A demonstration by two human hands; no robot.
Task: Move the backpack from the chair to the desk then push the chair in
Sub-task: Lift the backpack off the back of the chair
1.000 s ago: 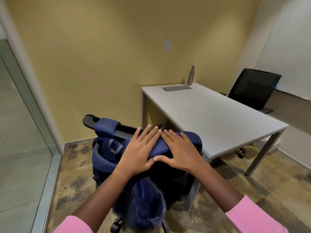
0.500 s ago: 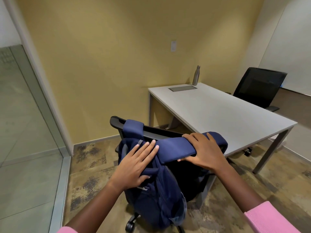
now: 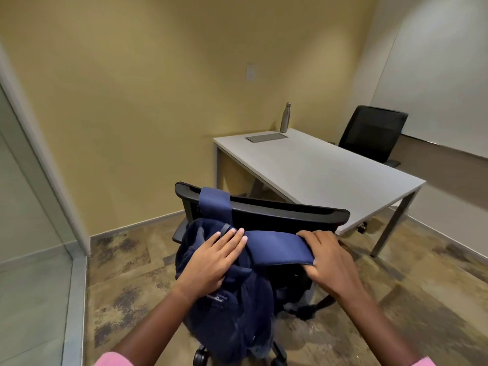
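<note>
One backpack strap [image 3: 280,247], now unhooked from the chair [image 3: 290,213], is gripped by the right hand [image 3: 328,262]; beyond the left hand's [image 3: 211,260] flat fingers, the other strap [image 3: 214,204] is still hooked.

Soft, even indoor light, brighter on the upper right wall; wide-angle bending at edges, slight blur throughout.

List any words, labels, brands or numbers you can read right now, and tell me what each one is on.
Backpack: one small pale logo on the fabric near the left hand; too blurred to read.
Metal bottle on the desk: no lettering shows.
Wall plate: blank.
No other text is visible.
</note>
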